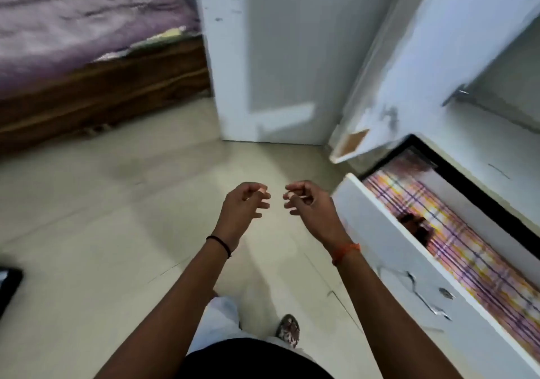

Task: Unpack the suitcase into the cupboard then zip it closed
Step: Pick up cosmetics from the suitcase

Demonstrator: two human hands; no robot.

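Drawer (380,232) of the cupboard stands pulled out at my right, striped cloth (455,247) inside; suitcase not clearly in view. My left hand (242,203) and right hand (306,203) hang loosely curled, empty. Risk: my leg catching the drawer.

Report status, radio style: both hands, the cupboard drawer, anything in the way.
Left hand and right hand empty, fingers loosely curled, over bare floor. Cupboard drawer open, checked cloth inside. Suitcase not clearly in view. Nothing between hands and drawer.
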